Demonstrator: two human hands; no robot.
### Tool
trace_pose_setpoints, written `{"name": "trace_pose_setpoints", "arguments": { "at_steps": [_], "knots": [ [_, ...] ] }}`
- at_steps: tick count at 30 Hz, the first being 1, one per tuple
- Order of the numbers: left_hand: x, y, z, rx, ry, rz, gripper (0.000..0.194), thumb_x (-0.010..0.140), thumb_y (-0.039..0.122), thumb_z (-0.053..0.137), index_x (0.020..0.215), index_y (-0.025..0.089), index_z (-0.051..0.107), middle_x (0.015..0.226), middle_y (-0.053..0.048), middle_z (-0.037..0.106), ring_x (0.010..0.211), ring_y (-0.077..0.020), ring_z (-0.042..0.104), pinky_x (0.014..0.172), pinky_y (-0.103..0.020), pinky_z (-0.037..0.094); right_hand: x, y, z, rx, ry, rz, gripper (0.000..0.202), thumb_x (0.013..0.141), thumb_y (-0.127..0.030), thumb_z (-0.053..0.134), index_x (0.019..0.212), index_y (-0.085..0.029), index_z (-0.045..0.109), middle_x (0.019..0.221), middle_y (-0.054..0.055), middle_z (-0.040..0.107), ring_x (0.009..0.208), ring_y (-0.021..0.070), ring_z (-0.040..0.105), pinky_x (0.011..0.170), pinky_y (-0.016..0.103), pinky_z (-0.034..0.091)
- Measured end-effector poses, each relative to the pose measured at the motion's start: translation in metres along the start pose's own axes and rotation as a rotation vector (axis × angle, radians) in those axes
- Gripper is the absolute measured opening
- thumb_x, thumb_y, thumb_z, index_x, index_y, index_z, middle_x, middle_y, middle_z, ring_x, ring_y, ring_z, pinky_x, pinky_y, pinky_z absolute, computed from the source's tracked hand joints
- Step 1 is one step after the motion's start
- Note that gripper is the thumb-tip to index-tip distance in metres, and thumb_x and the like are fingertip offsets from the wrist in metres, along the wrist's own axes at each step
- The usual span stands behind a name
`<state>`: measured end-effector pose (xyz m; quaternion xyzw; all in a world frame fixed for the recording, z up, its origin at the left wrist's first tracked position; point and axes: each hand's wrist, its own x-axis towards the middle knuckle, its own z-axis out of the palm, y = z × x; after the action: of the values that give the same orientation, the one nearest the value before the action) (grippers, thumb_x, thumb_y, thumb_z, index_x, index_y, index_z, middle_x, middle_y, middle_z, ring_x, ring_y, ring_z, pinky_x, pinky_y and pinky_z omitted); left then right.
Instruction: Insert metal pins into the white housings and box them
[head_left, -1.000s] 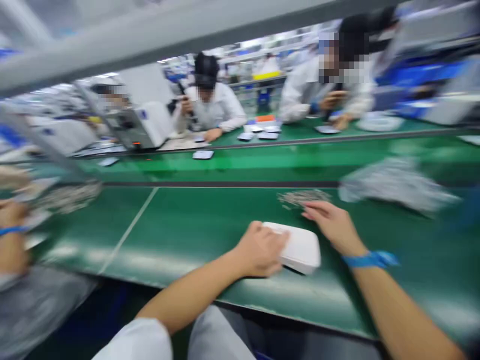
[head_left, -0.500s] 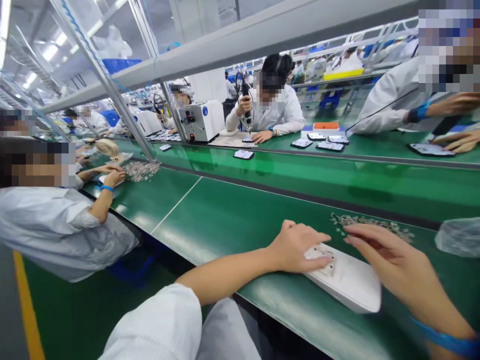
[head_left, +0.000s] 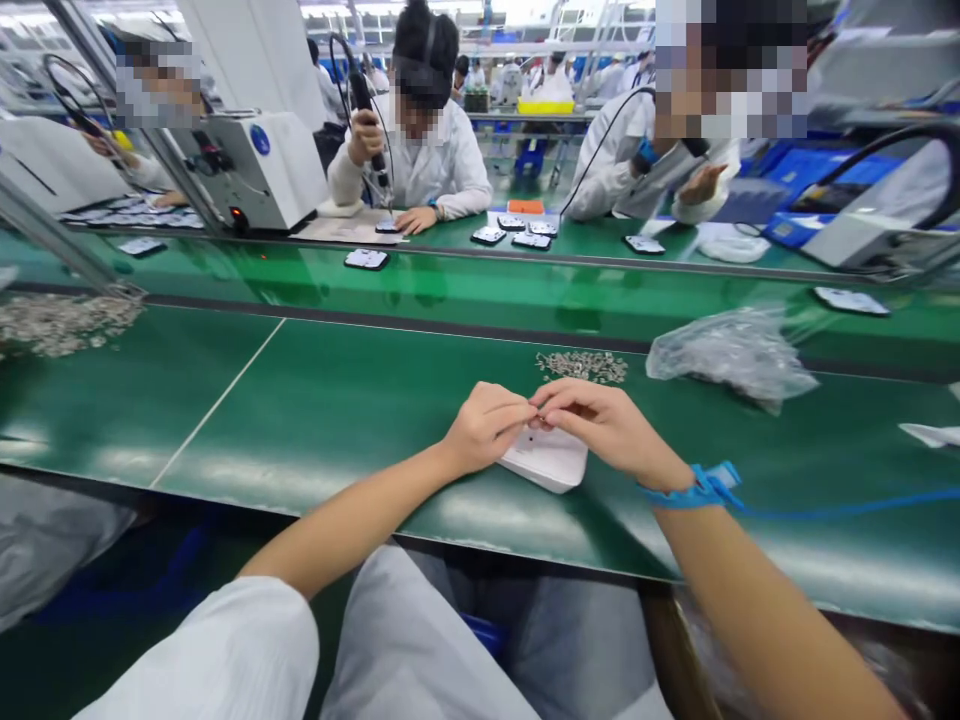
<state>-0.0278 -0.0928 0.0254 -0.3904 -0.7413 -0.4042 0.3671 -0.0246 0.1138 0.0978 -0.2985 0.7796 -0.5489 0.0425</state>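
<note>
A white plastic housing [head_left: 551,462] lies on the green bench, its far part hidden beneath my hands. My left hand [head_left: 491,425] rests at its left side, with thumb and fingers closed together at the tips. Over the housing's upper face, my right hand [head_left: 600,420] meets the left one, its fingertips pinched. Something tiny seems to be between the fingertips, too small to name. Just beyond my hands is a pile of small metal pieces [head_left: 581,367]. A blue wrist strap [head_left: 694,487] circles my right wrist.
A clear plastic bag [head_left: 731,355] lies right of the pile. Past a dark rail runs a green conveyor [head_left: 465,295] carrying a flat white-topped unit [head_left: 367,259]. Across it, a person [head_left: 420,150] holds an electric screwdriver [head_left: 367,115]. Another heap of small pieces [head_left: 64,320] sits at left.
My view has swung to the right. My hands, apart before, have come together over the housing, the right one moving in from beside the pile with its fingers now pinched.
</note>
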Motion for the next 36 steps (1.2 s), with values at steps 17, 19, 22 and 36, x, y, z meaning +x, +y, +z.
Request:
{"name": "trace_pose_setpoints", "arguments": {
  "at_steps": [17,19,22,36],
  "knots": [
    [0.003,-0.012,-0.004,0.135,-0.032,-0.118,0.017,0.102,0.024,0.05,0.112,0.018,0.062,0.101,-0.007,0.074,0.095,-0.019,0.068,0.089,-0.036,0.05,0.022,-0.01,0.031,-0.344,0.237,0.133,0.013,0.085,-0.029,0.068,0.09,-0.021,0.059,0.094,0.004,0.069,0.078,0.0183,0.071,0.071,0.031,0.059],
    [0.003,-0.016,-0.004,0.189,-0.067,-0.091,0.02,0.103,0.023,0.046,0.11,0.017,0.063,0.099,-0.007,0.074,0.093,-0.0189,0.068,0.087,-0.035,0.051,0.021,-0.008,0.033,-0.603,0.212,0.03,0.006,0.086,-0.017,0.062,0.091,-0.02,0.062,0.094,0.005,0.069,0.085,0.0189,0.068,0.078,0.031,0.055],
    [0.003,-0.01,-0.007,0.165,-0.058,-0.038,0.023,0.103,0.024,0.044,0.106,0.017,0.066,0.095,-0.008,0.075,0.088,-0.0203,0.068,0.083,-0.036,0.051,0.017,-0.015,0.039,-0.921,0.141,0.017,0.011,0.091,-0.012,0.058,0.094,-0.018,0.066,0.1,0.008,0.068,0.095,0.0207,0.065,0.081,0.03,0.05],
    [-0.008,-0.042,0.002,0.309,-0.253,-0.503,0.035,0.093,0.055,0.05,0.102,0.031,0.072,0.087,-0.001,0.07,0.08,-0.027,0.062,0.057,-0.031,0.035,0.031,-0.009,0.033,-1.2,-0.07,0.144,0.016,0.104,-0.03,0.055,0.105,-0.022,0.069,0.101,-0.005,0.069,0.089,0.0144,0.062,0.062,0.024,0.037]
  ]
}}
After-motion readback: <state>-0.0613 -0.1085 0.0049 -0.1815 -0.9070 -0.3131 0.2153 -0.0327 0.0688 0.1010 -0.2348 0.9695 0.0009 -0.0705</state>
